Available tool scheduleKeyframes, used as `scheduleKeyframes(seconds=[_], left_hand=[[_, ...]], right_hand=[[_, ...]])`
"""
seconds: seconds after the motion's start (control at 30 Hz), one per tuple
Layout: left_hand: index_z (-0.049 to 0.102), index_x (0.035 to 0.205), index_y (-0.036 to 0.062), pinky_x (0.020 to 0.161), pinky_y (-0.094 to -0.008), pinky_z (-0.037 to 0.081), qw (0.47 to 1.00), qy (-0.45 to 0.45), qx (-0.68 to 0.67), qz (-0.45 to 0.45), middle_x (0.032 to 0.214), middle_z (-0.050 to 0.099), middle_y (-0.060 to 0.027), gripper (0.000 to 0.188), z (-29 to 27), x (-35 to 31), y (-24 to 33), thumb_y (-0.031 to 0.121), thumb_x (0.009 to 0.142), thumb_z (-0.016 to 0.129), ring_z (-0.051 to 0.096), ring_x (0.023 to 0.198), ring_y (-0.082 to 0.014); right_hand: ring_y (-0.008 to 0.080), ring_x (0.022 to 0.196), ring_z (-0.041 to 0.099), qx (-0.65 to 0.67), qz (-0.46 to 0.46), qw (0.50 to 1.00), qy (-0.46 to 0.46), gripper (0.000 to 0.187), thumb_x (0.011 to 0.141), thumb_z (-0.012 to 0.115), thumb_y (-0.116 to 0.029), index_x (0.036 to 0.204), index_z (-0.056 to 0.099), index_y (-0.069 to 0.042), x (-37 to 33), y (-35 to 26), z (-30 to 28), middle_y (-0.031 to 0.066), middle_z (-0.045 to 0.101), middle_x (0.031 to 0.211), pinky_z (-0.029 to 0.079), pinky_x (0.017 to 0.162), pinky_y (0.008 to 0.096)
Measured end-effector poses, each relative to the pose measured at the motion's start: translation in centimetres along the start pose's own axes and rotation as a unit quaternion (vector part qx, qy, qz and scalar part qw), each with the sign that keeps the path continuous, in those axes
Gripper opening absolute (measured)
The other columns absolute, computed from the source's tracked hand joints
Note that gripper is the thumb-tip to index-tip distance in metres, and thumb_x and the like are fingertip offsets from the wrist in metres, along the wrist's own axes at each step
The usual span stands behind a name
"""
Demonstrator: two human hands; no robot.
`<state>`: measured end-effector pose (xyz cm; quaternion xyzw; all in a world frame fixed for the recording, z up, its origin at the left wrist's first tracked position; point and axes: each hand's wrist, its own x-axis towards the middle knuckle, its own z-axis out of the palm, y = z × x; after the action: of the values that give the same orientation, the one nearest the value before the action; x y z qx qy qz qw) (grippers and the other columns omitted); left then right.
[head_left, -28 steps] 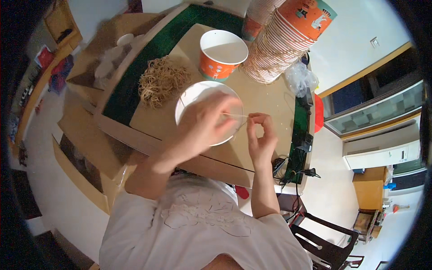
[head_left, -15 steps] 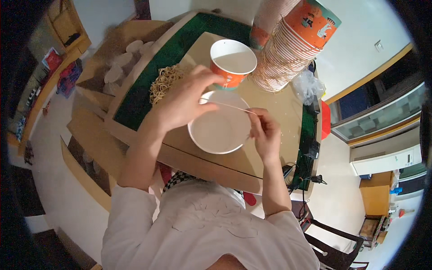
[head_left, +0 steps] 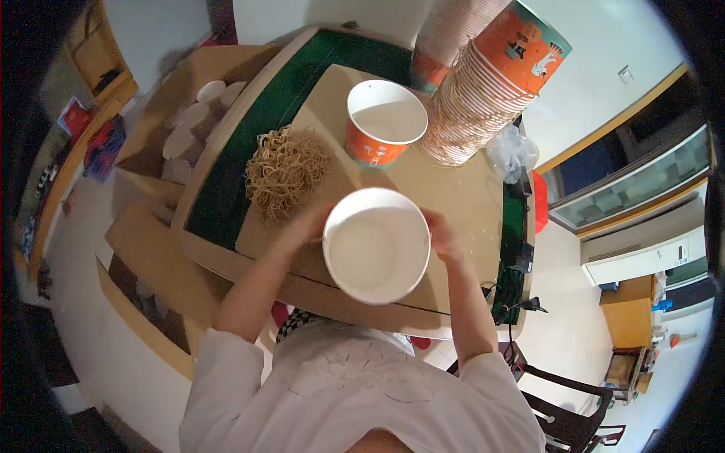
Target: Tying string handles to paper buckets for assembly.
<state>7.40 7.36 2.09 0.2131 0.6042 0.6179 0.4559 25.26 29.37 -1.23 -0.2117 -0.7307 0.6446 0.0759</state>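
A white-rimmed paper bucket [head_left: 377,291], seen from above with its pale inside showing, is held between my two hands over the table's near edge. My left hand [head_left: 312,224] presses against its left side, with most of the fingers hidden behind the bucket. On the opposite side, my right hand [head_left: 444,237] grips the wall, its fingertips out of sight. Just beyond stands an orange printed paper bucket [head_left: 374,149], upright and with its mouth up. Left of that lies a tangled heap of tan rubber bands [head_left: 285,174].
A tall, leaning stack of nested orange buckets [head_left: 491,90] has many tan bands around it; a second stack [head_left: 445,45] rises behind. A clear plastic bag [head_left: 512,155] and black cables [head_left: 521,260] lie along the right side. An open carton [head_left: 151,136] with white tubs stands left.
The thin band stretched between my hands is no longer visible there. Both hands have moved down to the bucket's sides, and the bucket has come nearer to me, away from the orange one.
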Motion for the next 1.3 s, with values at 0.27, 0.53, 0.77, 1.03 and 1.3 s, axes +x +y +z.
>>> scheduleKeyframes(seconds=[0.27, 0.53, 0.77, 1.03, 1.3], left_hand=[[0.064, 0.106, 0.0036, 0.072, -0.0342, 0.052, 0.994, 0.004, -0.11, -0.004, 0.096, 0.066, -0.0078, 0.036, -0.3, 0.3, -3.8, 0.03, 0.094, 0.043, 0.063, 0.083, -0.0157], [0.058, 0.101, 0.0016, 0.08, -0.0302, 0.046, 0.976, 0.027, 0.205, 0.076, 0.094, 0.062, -0.0065, 0.036, -1.2, 1.4, -5.1, 0.034, 0.098, 0.042, 0.056, 0.082, -0.0147], [0.056, 0.111, 0.0066, 0.083, -0.0283, 0.045, 0.964, 0.029, 0.122, 0.235, 0.096, 0.059, -0.0069, 0.025, 1.0, -0.8, 2.7, 0.027, 0.098, 0.047, 0.055, 0.091, -0.0138], [0.052, 0.109, 0.0048, 0.072, -0.0297, 0.047, 0.926, -0.005, 0.128, 0.355, 0.085, 0.06, -0.0074, 0.018, 3.6, -1.1, 10.3, 0.016, 0.095, 0.05, 0.058, 0.08, -0.0147], [0.055, 0.103, 0.002, 0.074, -0.0256, 0.045, 0.92, -0.047, 0.11, 0.374, 0.083, 0.059, -0.0033, 0.014, 4.3, 0.1, 14.1, 0.013, 0.095, 0.053, 0.056, 0.08, -0.01]], right_hand=[[0.0236, 0.122, 0.044, 0.211, -0.114, 0.96, -0.145, 0.081, 0.072, 0.077, -0.04, 0.132, 0.041, 0.001, -3.6, 4.8, -1.2, 0.0143, 0.048, 0.13, 0.035, 0.103, 0.0372], [0.0216, 0.121, 0.044, 0.176, 0.203, 0.963, -0.004, 0.078, 0.077, 0.073, -0.041, 0.135, 0.039, -0.002, -4.1, -5.0, 1.7, 0.012, 0.047, 0.132, 0.035, 0.104, 0.0391], [0.0264, 0.135, 0.029, 0.04, 0.042, 0.982, -0.18, 0.096, 0.072, 0.077, -0.043, 0.144, 0.025, -0.006, -4.7, -12.1, 0.4, 0.012, 0.029, 0.147, 0.031, 0.107, 0.0406], [0.0253, 0.142, 0.01, -0.119, -0.079, 0.963, -0.228, 0.135, 0.046, 0.09, -0.045, 0.149, 0.008, -0.015, -6.6, -20.7, -2.2, 0.007, 0.006, 0.155, 0.023, 0.11, 0.0515], [0.0311, 0.142, 0.004, -0.289, -0.167, 0.916, -0.223, 0.132, 0.05, 0.09, -0.04, 0.149, 0.008, -0.014, -7.4, -22.9, -2.1, 0.0143, 0.002, 0.154, 0.017, 0.112, 0.0487]])
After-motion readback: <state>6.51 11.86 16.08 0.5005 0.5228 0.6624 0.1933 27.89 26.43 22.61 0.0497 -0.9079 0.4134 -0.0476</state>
